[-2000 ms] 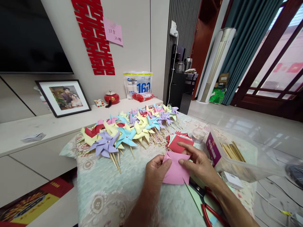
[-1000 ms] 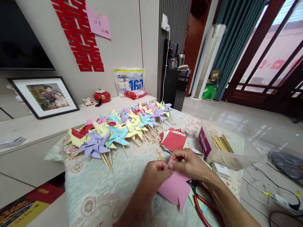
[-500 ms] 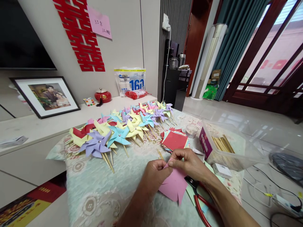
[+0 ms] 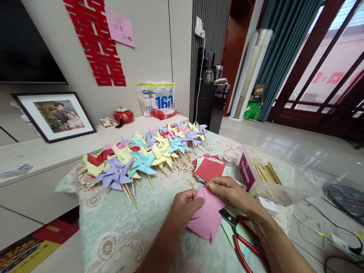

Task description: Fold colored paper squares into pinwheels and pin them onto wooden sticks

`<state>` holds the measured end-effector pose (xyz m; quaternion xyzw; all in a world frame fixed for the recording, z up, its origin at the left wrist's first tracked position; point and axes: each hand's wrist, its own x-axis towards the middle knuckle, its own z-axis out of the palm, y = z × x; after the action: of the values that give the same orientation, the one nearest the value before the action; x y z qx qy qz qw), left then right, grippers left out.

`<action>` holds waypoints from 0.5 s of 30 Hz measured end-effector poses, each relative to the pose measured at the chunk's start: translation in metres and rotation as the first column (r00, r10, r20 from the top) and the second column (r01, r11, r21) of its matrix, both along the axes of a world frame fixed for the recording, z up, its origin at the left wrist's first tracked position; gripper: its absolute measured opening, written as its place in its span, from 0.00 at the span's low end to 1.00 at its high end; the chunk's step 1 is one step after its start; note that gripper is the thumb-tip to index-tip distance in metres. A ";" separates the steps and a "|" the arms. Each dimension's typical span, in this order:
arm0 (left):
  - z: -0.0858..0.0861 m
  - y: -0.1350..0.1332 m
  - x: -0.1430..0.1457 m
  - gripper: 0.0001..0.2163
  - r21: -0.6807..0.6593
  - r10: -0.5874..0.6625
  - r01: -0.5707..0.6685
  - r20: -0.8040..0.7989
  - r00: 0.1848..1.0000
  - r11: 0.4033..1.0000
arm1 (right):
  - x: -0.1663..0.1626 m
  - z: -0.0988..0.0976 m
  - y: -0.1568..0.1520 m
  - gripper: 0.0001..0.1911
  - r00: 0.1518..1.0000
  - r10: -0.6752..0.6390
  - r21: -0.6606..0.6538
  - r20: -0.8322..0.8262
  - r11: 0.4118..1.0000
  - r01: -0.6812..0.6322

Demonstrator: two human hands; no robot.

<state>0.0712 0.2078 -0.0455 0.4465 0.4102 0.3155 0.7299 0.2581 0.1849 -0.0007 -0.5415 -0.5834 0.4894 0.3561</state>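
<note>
A pink paper square [image 4: 209, 218] with slits cut in from its corners is held up over the table. My left hand [image 4: 186, 204] pinches its left edge, thumb lying on the front. At the top corner, the fingers and thumb of my right hand [image 4: 227, 191] grip the same sheet. Red-handled scissors [image 4: 241, 240] lie under my right forearm, on pale green paper pieces [image 4: 229, 231]. Just beyond my hands is a stack of coloured paper squares [image 4: 209, 168], red on top. Thin wooden sticks [image 4: 192, 184] poke out behind the pink sheet.
Several finished paper pinwheels [image 4: 143, 163] cover the table's back left. A clear plastic box [image 4: 284, 189] with wooden sticks [image 4: 269, 173] stands at the right, near a small white box [image 4: 267, 204]. A round clear container [image 4: 230, 157] sits beside the paper stack. Flowered cloth [image 4: 113, 227] covers the table.
The pink square has opened out flatter and shows more of its face. My right hand has shifted slightly up and right, and more of the scissors shows.
</note>
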 end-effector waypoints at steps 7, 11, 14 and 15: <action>-0.007 0.002 0.002 0.15 0.041 0.023 -0.021 -0.049 0.999 0.999 | -0.005 -0.009 0.001 0.21 0.999 0.003 0.000 -0.043 1.000 -0.003; -0.012 0.003 0.005 0.17 0.078 0.058 -0.053 -0.061 0.996 0.996 | -0.006 -0.010 0.001 0.18 0.999 -0.002 0.022 -0.042 1.000 0.003; -0.011 0.003 0.005 0.18 0.102 0.066 -0.061 -0.053 0.996 0.993 | -0.006 -0.010 0.002 0.16 0.998 0.016 0.016 -0.061 1.000 -0.015; -0.010 0.002 0.005 0.17 0.105 0.059 -0.054 -0.053 0.997 0.993 | -0.007 -0.009 0.001 0.16 0.998 0.019 0.014 -0.063 1.000 -0.018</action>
<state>0.0760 0.2101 -0.0552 0.4805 0.4260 0.3443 0.6849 0.2515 0.1864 -0.0101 -0.5181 -0.5801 0.5057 0.3733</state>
